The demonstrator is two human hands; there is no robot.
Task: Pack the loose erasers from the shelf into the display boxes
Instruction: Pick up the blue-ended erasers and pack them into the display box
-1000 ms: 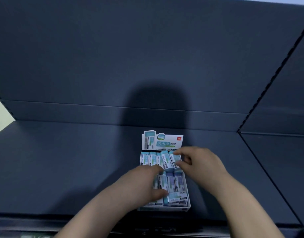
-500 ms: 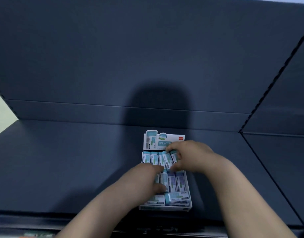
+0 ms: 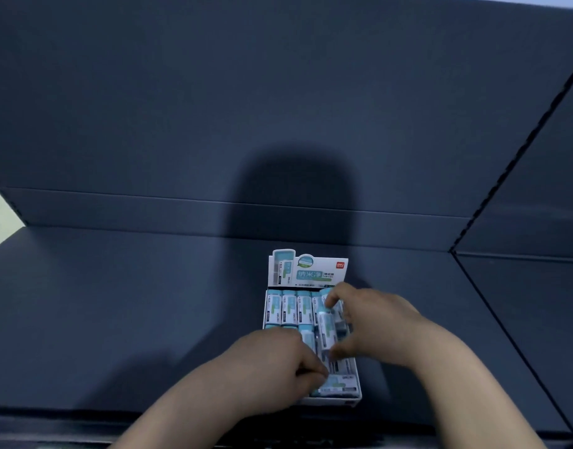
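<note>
the shelf (image 3: 116,303) is smooth, matt, dark blue-grey (painted metal, by the look). the box (image 3: 311,270), beyond the fingers (image 3: 335,293), is printed white card. the erasers (image 3: 290,307) beside them wear faintly glossy sleeves.

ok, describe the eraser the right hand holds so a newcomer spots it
On the dark grey shelf stands one white cardboard display box. Toward its right side, the right hand pinches a teal-and-white wrapped eraser: it alone lies raised and askew over the tidy rows.
</note>
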